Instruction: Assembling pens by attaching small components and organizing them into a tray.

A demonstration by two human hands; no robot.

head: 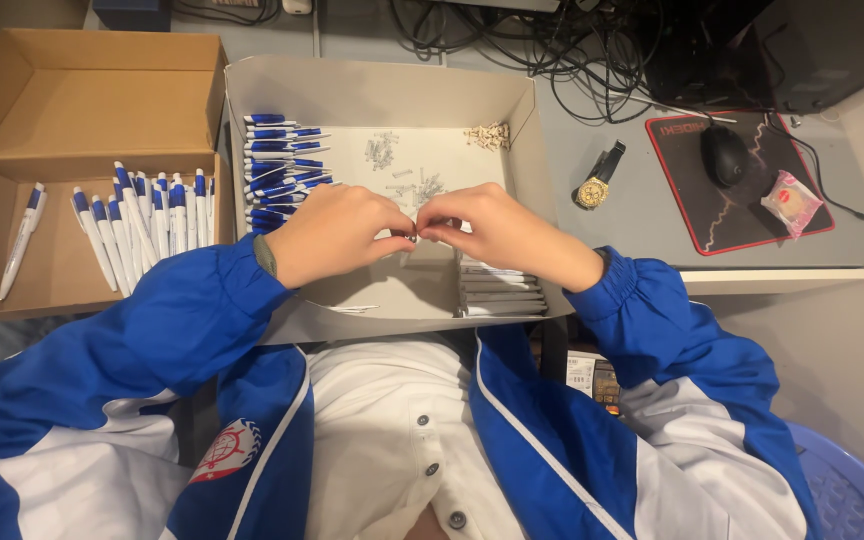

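My left hand [337,233] and my right hand [497,232] meet fingertip to fingertip over the middle of a shallow grey cardboard box [527,130]. Between the pinched fingers sits a very small part [414,236], too tiny to make out. Inside the box lie a stack of blue pen halves [277,165] at the left, small metal springs [402,170] scattered in the middle, a heap of pale small tips [488,135] at the back right, and grey-white pen barrels [500,290] under my right wrist.
A brown cardboard box [12,100] at the left holds several finished blue-and-white pens [142,215]. On the grey desk to the right lie a gold wristwatch [597,180], a black mouse [724,155] on a red-edged pad, a pink wrapped snack [790,198] and tangled cables [552,45].
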